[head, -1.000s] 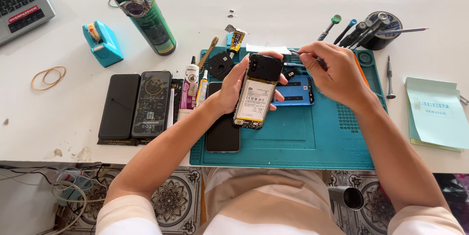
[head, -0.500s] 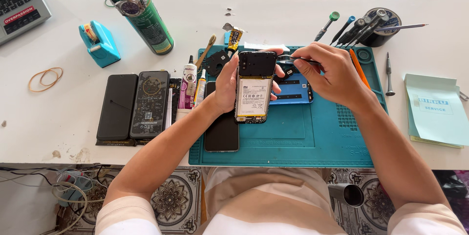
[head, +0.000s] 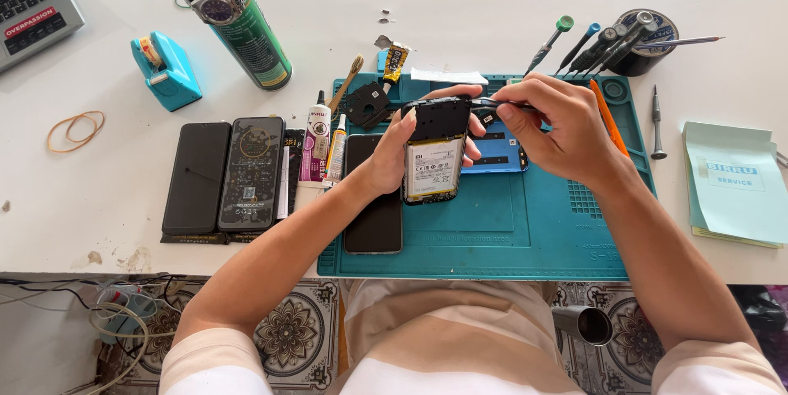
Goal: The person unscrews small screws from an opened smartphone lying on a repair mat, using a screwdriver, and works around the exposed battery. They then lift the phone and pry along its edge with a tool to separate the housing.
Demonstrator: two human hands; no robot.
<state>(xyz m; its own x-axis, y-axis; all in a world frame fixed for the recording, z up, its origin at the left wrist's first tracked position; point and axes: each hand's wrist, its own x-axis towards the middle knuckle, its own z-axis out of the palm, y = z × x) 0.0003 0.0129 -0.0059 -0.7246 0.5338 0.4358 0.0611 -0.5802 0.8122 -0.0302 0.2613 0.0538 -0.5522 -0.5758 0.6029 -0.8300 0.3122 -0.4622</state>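
My left hand [head: 392,149] holds an opened smartphone [head: 433,149] upright above the teal repair mat [head: 492,222], its battery and black upper board facing me. My right hand [head: 558,128] pinches slim black tweezers [head: 492,103] whose tip touches the phone's top right corner. A blue phone back cover [head: 497,153] lies on the mat behind the phone. A black phone [head: 373,214] lies face down under my left wrist.
Two dark phones [head: 226,173] lie left of the mat beside glue tubes [head: 324,144]. A green spray can [head: 234,17], a teal tape dispenser [head: 164,71], a laptop corner [head: 33,1], a tool holder [head: 636,38], a screwdriver [head: 657,120] and a notepad [head: 730,186] surround the mat.
The phone has been raised and turned more upright toward the mat's far edge. My right hand followed with the tweezers to its top corner.
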